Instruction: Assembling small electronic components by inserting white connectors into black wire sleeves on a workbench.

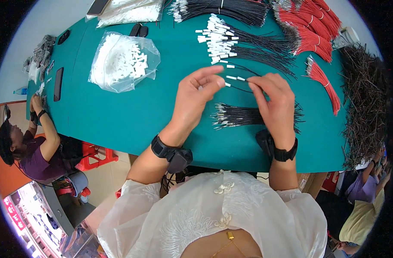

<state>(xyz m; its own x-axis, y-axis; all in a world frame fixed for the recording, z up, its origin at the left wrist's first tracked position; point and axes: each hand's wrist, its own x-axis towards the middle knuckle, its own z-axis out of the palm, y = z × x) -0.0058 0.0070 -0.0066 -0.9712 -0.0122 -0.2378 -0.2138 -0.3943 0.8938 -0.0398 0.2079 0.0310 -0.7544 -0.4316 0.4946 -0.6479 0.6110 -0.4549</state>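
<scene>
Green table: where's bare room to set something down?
A broad patch on the near side of the bag, between the dark slab and left hand. A smaller one between right hand and brown pile, below the thin red bundle. Crowded: far side, with black wires and large red bundles.

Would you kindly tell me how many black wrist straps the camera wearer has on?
2: one strap around the left wrist, the other strap around the right wrist.

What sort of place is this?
Probably a wire-assembly workshop: red wires and black wires lie bundled on a green table, with a clear bag of small white pieces.
</scene>
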